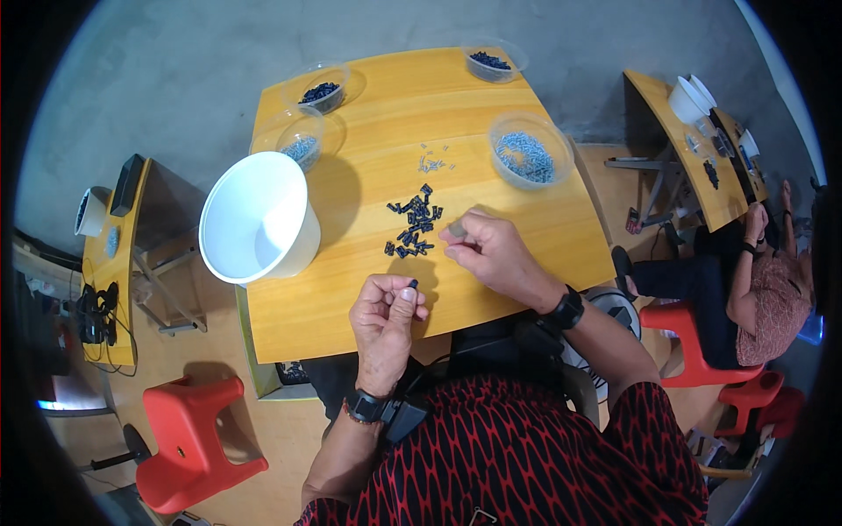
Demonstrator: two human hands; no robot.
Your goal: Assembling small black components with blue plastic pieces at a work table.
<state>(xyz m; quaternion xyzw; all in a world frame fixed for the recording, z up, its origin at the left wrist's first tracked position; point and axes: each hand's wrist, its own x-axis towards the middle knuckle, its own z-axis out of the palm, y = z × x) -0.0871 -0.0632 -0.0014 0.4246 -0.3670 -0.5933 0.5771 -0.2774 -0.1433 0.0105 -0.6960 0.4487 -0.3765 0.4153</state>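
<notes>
Black part [413, 284] pinched in left hand [383, 320], lower centre of frame, tip toward top; greyish piece [457, 229] gripped in right hand [493, 249], nearer loose black pile [418, 212] at centre.

Pretty plain room tbh. The wall [193, 88] is a mottled blue-grey, kinda like raw plaster, and the floor [285, 430] is a light tan. Main bench [386, 96] has a yellow wood-grain top and sits close to the wall, with soft shadows across it. There's a similar left side table [127, 263] and a right side table [653, 110], both on metal legs. Seating's red plastic: a left stool [189, 438], plus a right seat [688, 346].
</notes>
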